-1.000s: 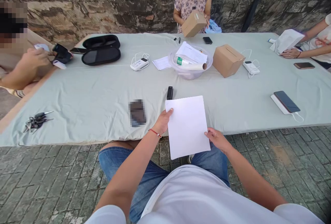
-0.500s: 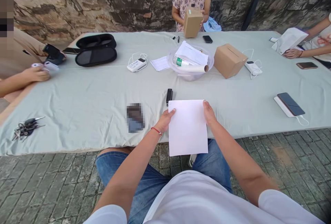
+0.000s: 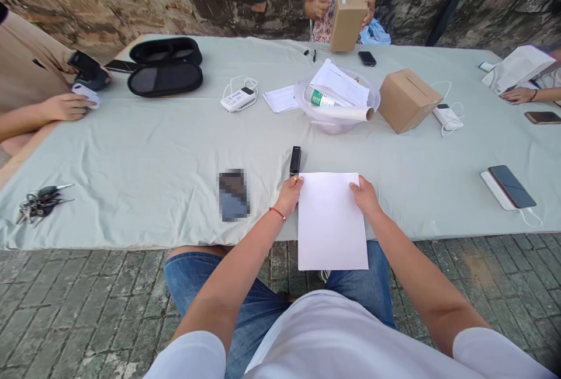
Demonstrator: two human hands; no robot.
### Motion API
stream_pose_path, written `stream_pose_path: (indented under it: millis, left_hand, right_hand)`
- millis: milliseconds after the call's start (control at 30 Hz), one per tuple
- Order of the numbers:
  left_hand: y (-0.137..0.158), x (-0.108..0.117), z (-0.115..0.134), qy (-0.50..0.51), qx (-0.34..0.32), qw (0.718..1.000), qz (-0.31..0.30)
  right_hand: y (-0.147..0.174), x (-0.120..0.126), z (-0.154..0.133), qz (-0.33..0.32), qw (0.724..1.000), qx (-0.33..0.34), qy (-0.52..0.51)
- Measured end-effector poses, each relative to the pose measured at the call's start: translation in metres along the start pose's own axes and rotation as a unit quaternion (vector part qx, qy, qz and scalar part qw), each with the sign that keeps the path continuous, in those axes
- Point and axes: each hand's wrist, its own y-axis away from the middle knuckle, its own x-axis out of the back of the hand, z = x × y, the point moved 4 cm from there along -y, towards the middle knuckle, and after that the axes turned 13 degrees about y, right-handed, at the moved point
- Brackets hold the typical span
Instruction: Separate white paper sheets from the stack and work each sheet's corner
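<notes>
A white sheet of paper (image 3: 332,224), perhaps a thin stack, is held by its two upper sides over the near edge of the table. My left hand (image 3: 290,195) pinches its upper left edge, with the thumb on top. At the upper right corner my right hand (image 3: 365,195) grips it the same way, its fingers hidden underneath. Just beyond my left hand lies a black stapler (image 3: 295,160). To the left, on the cloth, is a blurred-out dark flat item (image 3: 234,195).
The cloth-covered table (image 3: 153,157) bears a plastic basin (image 3: 335,125) of papers, a cardboard box (image 3: 409,101), a black case (image 3: 165,78), keys (image 3: 41,202), and a phone on a white power bank (image 3: 512,186). Across it, a person holds a carton (image 3: 348,21); others sit at both ends.
The view has tilted down slightly and shifted left. My right hand's thumb now lies over the paper's face. The person opposite has taken one hand off the carton.
</notes>
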Motion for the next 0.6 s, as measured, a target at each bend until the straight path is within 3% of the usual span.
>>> stream_pose_path:
  millis: [133, 200, 267, 367, 433, 600]
  left_hand:
    - [0.005, 0.0, -0.001, -0.145, -0.056, 0.987, 0.039]
    - [0.01, -0.002, -0.001, -0.197, -0.092, 0.975, 0.037]
    - [0.014, -0.005, -0.001, -0.228, -0.126, 0.965, 0.033]
    - [0.016, -0.007, -0.003, -0.244, -0.153, 0.957, 0.03]
    - [0.016, -0.007, -0.003, -0.243, -0.158, 0.957, 0.029]
    - [0.017, -0.006, -0.003, -0.223, -0.155, 0.962, 0.021]
  right_hand:
    - [-0.007, 0.012, 0.0, 0.031, 0.998, -0.014, 0.05]
    - [-0.015, 0.021, -0.013, 0.071, 0.993, 0.044, 0.083]
    - [-0.022, 0.025, -0.033, 0.071, 0.981, 0.131, 0.121]
    - [-0.027, 0.01, -0.061, -0.065, 0.949, 0.251, 0.178]
    - [-0.028, -0.004, -0.074, -0.154, 0.922, 0.292, 0.204]
    - [-0.027, -0.027, -0.098, -0.153, 0.904, 0.319, 0.239]
